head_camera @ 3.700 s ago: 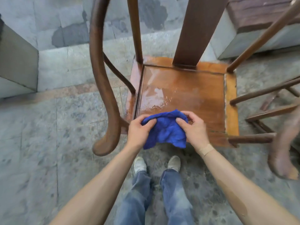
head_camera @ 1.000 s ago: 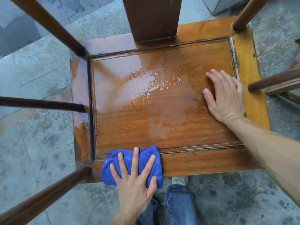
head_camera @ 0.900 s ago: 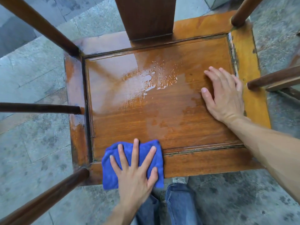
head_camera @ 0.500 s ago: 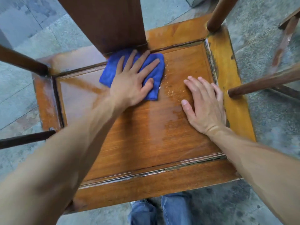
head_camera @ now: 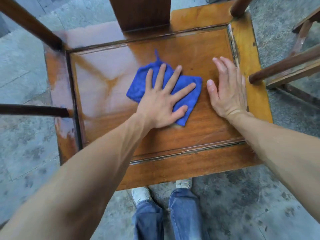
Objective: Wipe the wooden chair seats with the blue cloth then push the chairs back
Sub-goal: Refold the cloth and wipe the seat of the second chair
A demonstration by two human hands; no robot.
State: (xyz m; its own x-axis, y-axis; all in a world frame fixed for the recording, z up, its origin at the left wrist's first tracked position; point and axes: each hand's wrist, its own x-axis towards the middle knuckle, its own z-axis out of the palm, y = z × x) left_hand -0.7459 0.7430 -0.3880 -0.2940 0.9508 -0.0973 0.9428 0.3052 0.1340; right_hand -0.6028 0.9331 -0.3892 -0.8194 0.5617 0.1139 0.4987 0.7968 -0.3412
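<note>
The left hand [head_camera: 161,103], fingers spread flat, presses the blue cloth [head_camera: 187,94], long axis running far-left to near-right, on the chair seat [head_camera: 199,134]; the right hand [head_camera: 226,92] rests flat beside it.

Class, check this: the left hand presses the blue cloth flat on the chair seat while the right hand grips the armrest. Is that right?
Not quite. The right hand grips nothing: it lies flat, fingers straight, on the chair seat beside the blue cloth. The head view shows this. The left hand does press the cloth flat on the seat.
</note>
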